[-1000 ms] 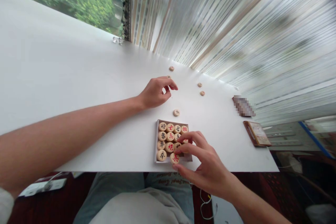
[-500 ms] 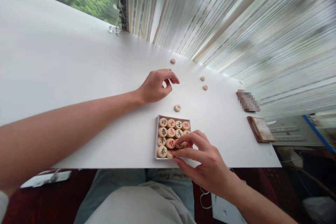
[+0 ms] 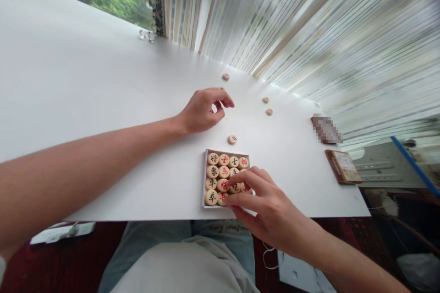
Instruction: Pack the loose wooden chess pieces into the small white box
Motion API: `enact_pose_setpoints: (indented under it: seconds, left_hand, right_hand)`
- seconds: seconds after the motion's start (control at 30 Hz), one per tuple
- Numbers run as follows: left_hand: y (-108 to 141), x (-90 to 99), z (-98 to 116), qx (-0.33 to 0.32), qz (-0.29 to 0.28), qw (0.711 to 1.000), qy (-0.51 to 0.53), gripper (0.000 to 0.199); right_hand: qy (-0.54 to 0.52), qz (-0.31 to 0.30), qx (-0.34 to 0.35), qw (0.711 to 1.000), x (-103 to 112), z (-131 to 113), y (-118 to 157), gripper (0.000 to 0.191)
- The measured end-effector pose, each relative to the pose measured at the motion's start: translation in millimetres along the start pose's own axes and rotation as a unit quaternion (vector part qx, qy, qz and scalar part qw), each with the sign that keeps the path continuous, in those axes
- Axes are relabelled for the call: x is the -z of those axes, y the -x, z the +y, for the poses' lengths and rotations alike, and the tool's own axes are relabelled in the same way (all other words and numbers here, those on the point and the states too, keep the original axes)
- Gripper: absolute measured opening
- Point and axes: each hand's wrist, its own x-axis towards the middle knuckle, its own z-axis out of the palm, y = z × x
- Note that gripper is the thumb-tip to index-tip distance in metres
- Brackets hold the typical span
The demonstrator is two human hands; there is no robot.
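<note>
A shallow open box [image 3: 204,178] holds rows of round wooden xiangqi pieces with red or black characters. My right hand [image 3: 264,197] reaches over the box's front right part. One of its fingertips rests on a red-marked xiangqi piece [image 3: 222,198] in the front row, which lies nearly flat; thumb and fingers are apart. To its left sits a black-marked piece [image 3: 211,198]. My left hand [image 3: 206,109] hovers over the table with loosely curled fingers and a gap between thumb and forefinger, holding nothing. A loose black-marked piece [image 3: 233,139] lies just behind the box.
Farther back on the white table [image 3: 137,178] lie loose pieces [image 3: 226,77], [image 3: 269,111], one partly behind my left hand. A brown box [image 3: 343,167] and a blurred-out item [image 3: 326,128] lie at the right. Striped curtains [image 3: 261,13] hang along the back edge.
The red-marked piece was tilted at my right fingertips; now it lies flatter in the front row with its character showing. My left hand stays almost still.
</note>
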Motion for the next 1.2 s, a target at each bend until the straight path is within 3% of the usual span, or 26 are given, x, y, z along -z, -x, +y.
enact_pose_setpoints:
  seconds: [0.27,0.57,0.67,0.8,0.87,0.97,1.1,1.2]
  left_hand:
    - [0,-0.2,-1,-0.009,-0.001,1.000,0.001,0.032]
    - [0,-0.1,-2,0.007,-0.007,1.000,-0.002,0.032]
    - [0,0.4,-2,0.004,-0.002,1.000,-0.002,0.032]
    - [0,2.3,0,0.013,0.008,1.000,0.016,0.028]
    - [0,4.5,0,0.036,0.021,0.999,0.031,0.025]
    - [-1,11.2,-5,0.098,0.036,0.994,0.041,0.020]
    - [-12,27.9,-20,0.166,0.083,0.983,0.010,0.025]
    - [-23,40.8,-27,0.194,0.117,0.973,0.030,0.027]
  right_hand:
    - [0.072,-0.067,0.041,0.994,11,-4,-4,0.027]
    - [0.064,-0.077,0.048,0.994,9,-4,0,0.035]
    - [0.049,-0.036,0.041,0.997,13,-6,0,0.038]
    - [0.048,0.081,0.022,0.995,33,6,-4,0.036]
    - [0.065,0.142,-0.002,0.988,46,28,-12,0.030]
    - [0.055,0.227,-0.077,0.969,68,84,-35,0.023]
    - [-0.083,0.352,-0.272,0.892,88,182,-68,0.036]
    - [-0.084,0.380,-0.324,0.862,83,236,-81,0.042]
